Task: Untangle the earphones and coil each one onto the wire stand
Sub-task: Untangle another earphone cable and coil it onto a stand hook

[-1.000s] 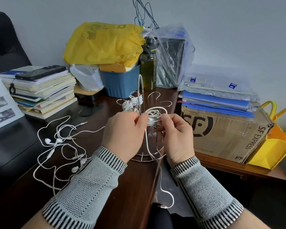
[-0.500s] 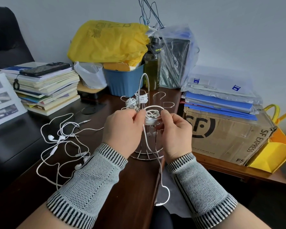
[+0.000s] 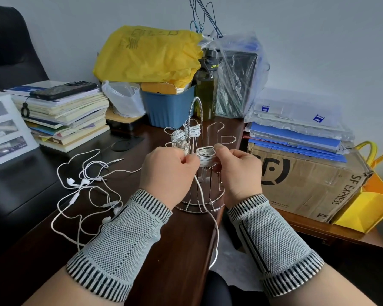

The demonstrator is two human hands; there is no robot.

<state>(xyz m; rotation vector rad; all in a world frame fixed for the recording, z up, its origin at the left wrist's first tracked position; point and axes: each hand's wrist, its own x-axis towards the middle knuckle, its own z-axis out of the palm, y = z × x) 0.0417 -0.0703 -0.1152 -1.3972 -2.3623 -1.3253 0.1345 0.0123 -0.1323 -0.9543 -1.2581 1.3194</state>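
The half-wound earphone coil (image 3: 205, 153) sits on a wire stand (image 3: 200, 173) hook between both grips: left hand (image 3: 168, 171) pinches its cord, right hand (image 3: 238, 171) steadies it. The loose tail (image 3: 212, 219) hangs straight down below, toward the counter (image 3: 175, 250) edge.

both hands (image 3: 168, 171) (image 3: 239, 171) pinched a white earphone coil (image 3: 206, 154) at the wire stand (image 3: 199, 202). tangled earphones (image 3: 86, 186) lay left on the desk (image 3: 164, 250).

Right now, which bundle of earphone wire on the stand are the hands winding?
The front coil, nearest the person, pinched between the left hand and right hand. The other coils hang untouched behind it.
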